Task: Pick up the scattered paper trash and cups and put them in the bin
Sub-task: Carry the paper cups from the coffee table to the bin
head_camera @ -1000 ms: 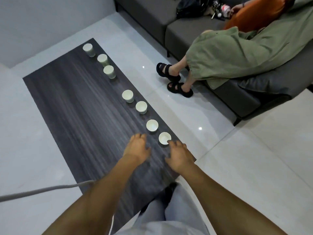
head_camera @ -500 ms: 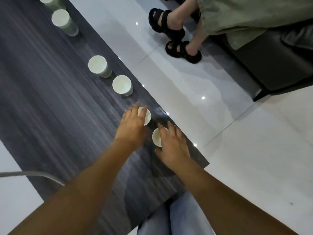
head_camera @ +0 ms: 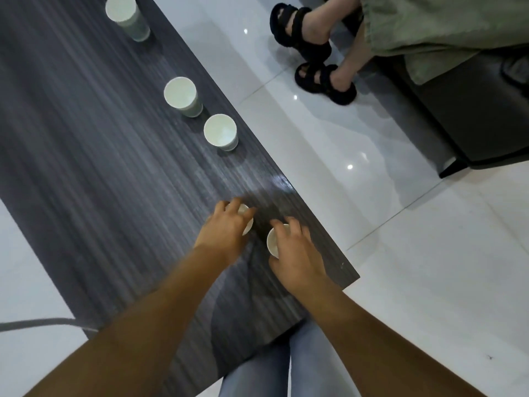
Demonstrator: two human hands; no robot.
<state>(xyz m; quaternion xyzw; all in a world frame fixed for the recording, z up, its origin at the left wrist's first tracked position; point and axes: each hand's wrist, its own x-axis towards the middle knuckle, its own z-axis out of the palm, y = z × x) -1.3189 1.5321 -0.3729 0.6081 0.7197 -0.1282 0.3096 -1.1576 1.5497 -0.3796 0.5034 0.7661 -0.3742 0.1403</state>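
Several white paper cups stand in a row along the right edge of a dark wood-grain table [head_camera: 86, 167]. My left hand [head_camera: 226, 233] is closed over the top of one cup [head_camera: 246, 222] near the table's front. My right hand [head_camera: 297, 253] grips the nearest cup [head_camera: 272, 242] from above, its rim showing under my fingers. Farther back stand three free cups: one [head_camera: 220, 131], another [head_camera: 181, 94] and a third [head_camera: 124, 12] near the top edge. No bin or paper trash is in view.
A seated person's feet in black sandals [head_camera: 323, 70] rest on the glossy white tile floor right of the table, below a green garment and a dark sofa [head_camera: 472, 110]. A grey cable [head_camera: 43, 323] crosses the floor at the left. My jeans-clad legs [head_camera: 286, 365] are under the table's front edge.
My view tilted down and closer to the table. Both hands reached forward onto the two nearest cups and closed around them.
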